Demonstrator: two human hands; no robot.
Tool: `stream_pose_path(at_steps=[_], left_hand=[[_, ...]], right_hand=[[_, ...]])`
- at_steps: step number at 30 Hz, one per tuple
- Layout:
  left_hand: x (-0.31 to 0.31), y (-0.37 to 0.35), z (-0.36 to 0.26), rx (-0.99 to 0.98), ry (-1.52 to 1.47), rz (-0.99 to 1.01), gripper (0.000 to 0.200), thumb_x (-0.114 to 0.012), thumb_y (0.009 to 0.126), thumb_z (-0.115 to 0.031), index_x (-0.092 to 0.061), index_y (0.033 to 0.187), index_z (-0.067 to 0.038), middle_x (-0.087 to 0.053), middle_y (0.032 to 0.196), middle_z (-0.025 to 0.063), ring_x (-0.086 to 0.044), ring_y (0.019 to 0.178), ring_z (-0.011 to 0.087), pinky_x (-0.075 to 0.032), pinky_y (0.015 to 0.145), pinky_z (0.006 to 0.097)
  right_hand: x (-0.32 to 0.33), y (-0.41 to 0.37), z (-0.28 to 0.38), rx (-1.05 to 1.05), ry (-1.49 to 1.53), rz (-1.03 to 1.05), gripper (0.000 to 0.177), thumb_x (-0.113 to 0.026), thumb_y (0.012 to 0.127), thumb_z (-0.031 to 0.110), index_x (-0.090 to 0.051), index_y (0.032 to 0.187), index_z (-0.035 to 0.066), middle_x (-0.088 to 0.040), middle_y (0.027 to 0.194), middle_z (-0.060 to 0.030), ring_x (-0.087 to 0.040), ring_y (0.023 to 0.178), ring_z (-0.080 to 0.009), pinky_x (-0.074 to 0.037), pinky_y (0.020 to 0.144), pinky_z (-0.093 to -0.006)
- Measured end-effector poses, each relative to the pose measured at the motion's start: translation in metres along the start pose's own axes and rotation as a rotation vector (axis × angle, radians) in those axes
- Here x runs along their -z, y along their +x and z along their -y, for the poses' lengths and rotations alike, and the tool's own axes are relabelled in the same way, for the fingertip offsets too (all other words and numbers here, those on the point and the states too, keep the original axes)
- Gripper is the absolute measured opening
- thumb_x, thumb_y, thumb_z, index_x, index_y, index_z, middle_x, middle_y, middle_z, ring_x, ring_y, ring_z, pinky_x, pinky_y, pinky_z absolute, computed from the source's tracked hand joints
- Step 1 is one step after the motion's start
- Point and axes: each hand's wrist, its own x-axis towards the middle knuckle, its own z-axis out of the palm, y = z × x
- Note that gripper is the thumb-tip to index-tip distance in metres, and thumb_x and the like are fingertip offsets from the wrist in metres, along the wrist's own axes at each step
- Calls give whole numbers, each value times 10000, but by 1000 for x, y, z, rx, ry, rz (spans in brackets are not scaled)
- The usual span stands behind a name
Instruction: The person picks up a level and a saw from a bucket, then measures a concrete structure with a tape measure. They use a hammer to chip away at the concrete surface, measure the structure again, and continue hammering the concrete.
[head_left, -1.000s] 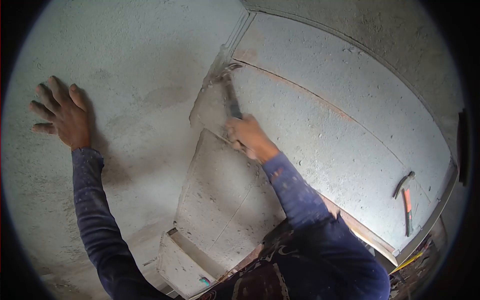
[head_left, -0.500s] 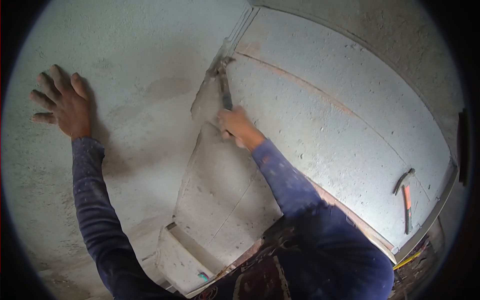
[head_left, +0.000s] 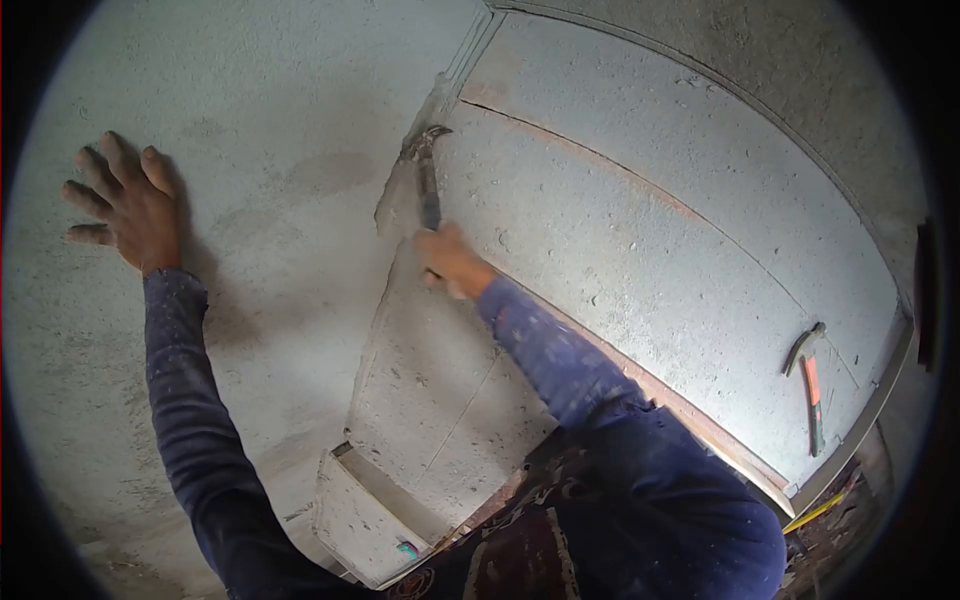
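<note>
The right hand is gripping a hammer at centre frame, its dark handle running straight up from the fist to the curved claw head at the chipped wall edge, while the left hand is lying open and flat at upper left.

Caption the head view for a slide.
Right hand grips a claw hammer at the chipped concrete edge; left hand lies flat on the surface; a second hammer lies apart.

L hand lay flat on the concrete wall, fingers spread. R hand gripped a claw hammer, claw at the panel's edge. 2nd hammer lay near its far corner.
</note>
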Motion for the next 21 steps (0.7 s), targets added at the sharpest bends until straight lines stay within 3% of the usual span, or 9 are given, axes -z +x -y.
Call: stream_pose_path(at_steps=[4, 8, 9, 10, 13, 15, 17, 19, 21], left_hand=[[3, 1, -1, -1, -40, -8, 611, -306, 1019, -570, -272, 1560, -288, -166, 1651, 65, -5, 1515, 427, 11, 1099, 782], [-13, 4, -4, 4, -69, -33, 603, -321, 1018, -557, -278, 1555, -288, -179, 1645, 64, -27, 1511, 434, 1, 1096, 788], [-28, 6, -7, -32, -559, -318, 598, -321, 1018, -553, -280, 1553, -290, -186, 1643, 62, -35, 1510, 435, -2, 1095, 790], [-37, 8, -8, -77, -1048, -603, 593, -322, 1018, -550, -283, 1552, -292, -192, 1640, 61, -43, 1509, 435, -5, 1095, 792], [-37, 8, -8, -73, -1059, -614, 590, -319, 1018, -545, -282, 1552, -297, -196, 1640, 60, -52, 1509, 435, -5, 1095, 791], [-36, 8, -8, -67, -1070, -611, 591, -315, 1018, -543, -278, 1554, -297, -192, 1643, 57, -50, 1510, 433, -6, 1096, 791], [-34, 16, -10, -72, -1085, -622, 591, -311, 1019, -540, -274, 1556, -296, -188, 1645, 55, -47, 1512, 432, -7, 1096, 790], [-40, 8, -9, -70, -1095, -621, 584, -308, 1022, -529, -268, 1558, -299, -176, 1652, 38, -36, 1516, 422, -7, 1106, 780], [-43, 3, -13, -67, -1110, -614, 584, -302, 1025, -525, -261, 1561, -298, -173, 1653, 32, -34, 1520, 410, -7, 1110, 776]], right_hand=[[34, -92, 42, 132, 107, -48, 86, -528, 957, 96, -485, 957, 21, -465, 716, -11, -434, 525, -88, -359, 400, -271], [38, -98, 87, 694, 238, -260, 69, -504, 967, 92, -470, 968, 32, -468, 724, -2, -450, 538, -76, -361, 403, -259], [40, -74, 99, 700, 246, -255, 69, -504, 967, 92, -470, 968, 32, -468, 724, -2, -450, 538, -76, -361, 403, -259], [41, -40, 107, 900, 291, -455, 77, -507, 966, 94, -472, 974, 27, -484, 732, -15, -457, 534, -91, -356, 405, -267], [9, 51, 59, 1292, -57, -1132, 110, -522, 967, 108, -481, 955, 7, -512, 732, -57, -461, 509, -144, -333, 407, -300], [-14, 32, 14, 78, -14, -295, 154, -554, 960, 135, -487, 913, 4, -503, 725, -69, -442, 497, -171, -316, 407, -314], [1, -23, 10, -52, -77, 92, 172, -578, 950, 142, -490, 921, -3, -491, 717, -59, -438, 502, -153, -325, 408, -303], [23, -63, 6, -37, 7, 205, 161, -594, 941, 128, -497, 926, 1, -475, 709, -36, -428, 499, -123, -348, 401, -294], [40, -112, 13, 113, -207, 74, 131, -593, 941, 101, -483, 957, 32, -458, 702, 4, -421, 494, -84, -365, 393, -281]])
